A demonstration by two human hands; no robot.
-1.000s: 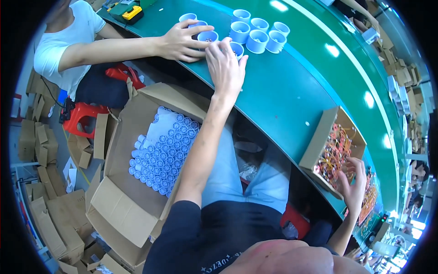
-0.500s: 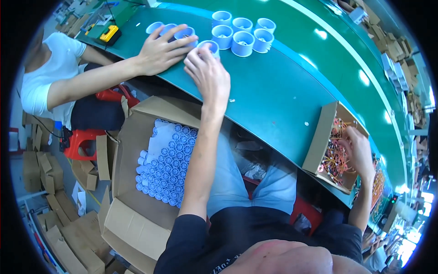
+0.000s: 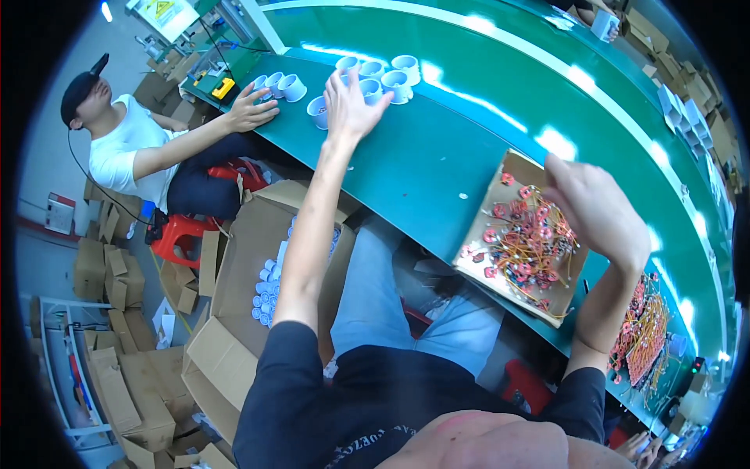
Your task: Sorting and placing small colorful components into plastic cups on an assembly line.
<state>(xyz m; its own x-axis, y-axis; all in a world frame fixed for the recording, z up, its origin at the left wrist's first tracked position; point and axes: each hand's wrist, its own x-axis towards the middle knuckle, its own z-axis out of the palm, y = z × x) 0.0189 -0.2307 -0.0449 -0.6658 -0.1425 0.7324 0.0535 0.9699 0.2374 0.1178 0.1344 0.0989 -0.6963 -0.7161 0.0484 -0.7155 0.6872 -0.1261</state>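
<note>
My left hand (image 3: 351, 109) reaches over a cluster of pale blue round cups (image 3: 405, 66) on the green table, its thumb stretched out and its fingers apart over the cups. Another such cup (image 3: 316, 112) stands just left of my wrist. My right hand (image 3: 601, 211) is raised beside the far right edge of an open cardboard box (image 3: 500, 291). In that box lies a tangle of orange-yellow wires with small red parts (image 3: 531, 242). The right hand's fingers are bent together and partly hidden; whatever they hold cannot be made out.
A co-worker's hand (image 3: 254, 111) rests at the table edge by several more cups (image 3: 291, 87). A large open carton (image 3: 223, 352) with small blue cylindrical parts (image 3: 266, 293) stands left of my legs. More wired parts (image 3: 641, 336) are heaped on the table at right.
My left hand has moved from the cup near the co-worker to the cluster. My right hand has come up out of the wire box. The co-worker's hand has drawn back, and the view has shifted.
</note>
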